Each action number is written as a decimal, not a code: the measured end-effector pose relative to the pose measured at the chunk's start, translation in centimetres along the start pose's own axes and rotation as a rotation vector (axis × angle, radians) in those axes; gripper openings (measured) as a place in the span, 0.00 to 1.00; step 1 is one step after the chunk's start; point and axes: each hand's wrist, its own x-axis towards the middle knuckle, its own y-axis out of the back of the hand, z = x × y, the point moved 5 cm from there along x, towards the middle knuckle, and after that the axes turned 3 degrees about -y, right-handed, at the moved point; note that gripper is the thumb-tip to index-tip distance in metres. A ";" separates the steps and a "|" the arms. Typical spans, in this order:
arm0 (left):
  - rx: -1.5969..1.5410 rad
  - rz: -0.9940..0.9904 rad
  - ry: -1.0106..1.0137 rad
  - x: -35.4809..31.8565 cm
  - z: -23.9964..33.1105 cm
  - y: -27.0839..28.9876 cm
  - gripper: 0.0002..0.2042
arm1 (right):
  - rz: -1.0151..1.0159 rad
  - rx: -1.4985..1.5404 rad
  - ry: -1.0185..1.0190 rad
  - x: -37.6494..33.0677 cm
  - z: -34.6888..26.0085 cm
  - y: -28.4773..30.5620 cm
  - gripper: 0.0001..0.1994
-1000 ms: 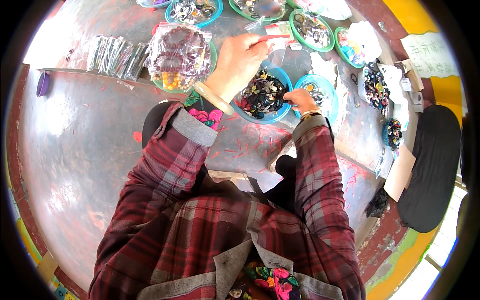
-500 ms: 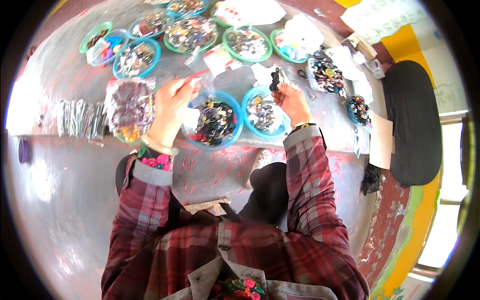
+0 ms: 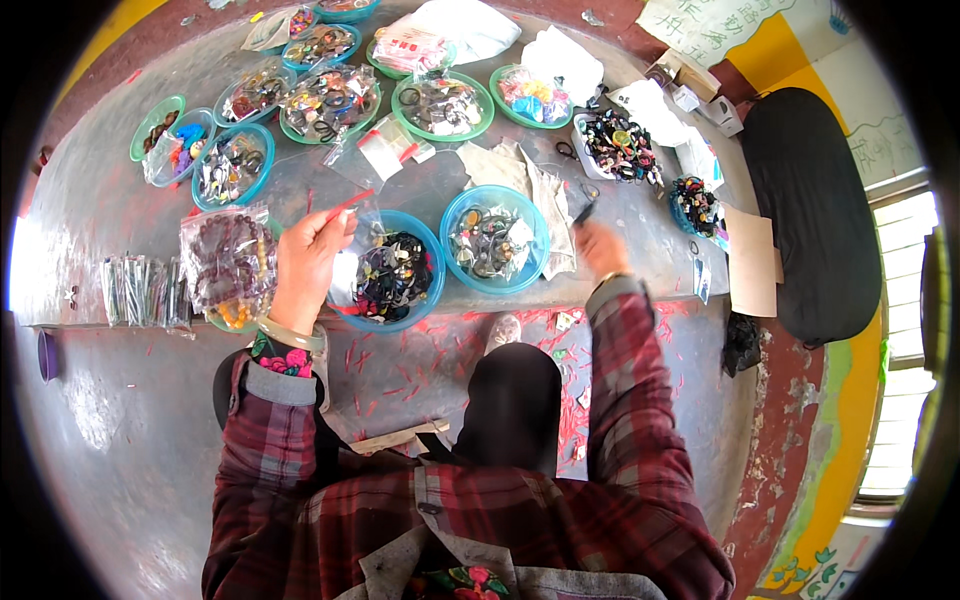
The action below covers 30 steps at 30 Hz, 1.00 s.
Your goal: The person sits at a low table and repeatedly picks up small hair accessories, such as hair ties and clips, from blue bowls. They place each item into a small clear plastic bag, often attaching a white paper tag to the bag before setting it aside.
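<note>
My left hand (image 3: 318,248) pinches the red-edged top of a clear plastic bag (image 3: 372,215) that hangs over a blue bowl (image 3: 438,270). Dark, mixed small pieces, mostly black, fill that bowl. Just right of it, a second blue bowl (image 3: 545,235) holds small clear packets and dark rings. My right hand (image 3: 602,250) is to the right of this bowl, blurred by motion, its fingers closed. A small dark item (image 3: 585,212) sticks out from its fingertips, too smeared to name. Beside that hand lies a beige cloth (image 3: 552,195).
Several green and blue bowls of packets, such as a green one (image 3: 490,110), stand at the back. Near my left arm are a bag of dark beads (image 3: 228,250) and thin packets (image 3: 140,290). A white tray of dark pieces (image 3: 615,145) and cardboard (image 3: 752,260) are right.
My right hand has gone from the second bowl's right rim to a spot apart from it. The black looped bundle it held no longer shows clearly. My left hand still grips the bag; the view shifted.
</note>
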 end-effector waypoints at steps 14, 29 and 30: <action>-0.019 -0.001 0.002 0.1 -0.4 -0.2 0.13 | 0.028 -0.099 -0.206 -5.2 -2.6 -13.6 0.10; -0.042 0.048 -0.020 0.1 1.6 2.7 0.13 | -0.445 -0.652 -0.048 -11.0 1.7 -32.9 0.08; -0.039 0.040 -0.018 0.0 1.6 2.8 0.13 | -0.464 -0.813 -0.051 -10.5 3.9 -32.3 0.08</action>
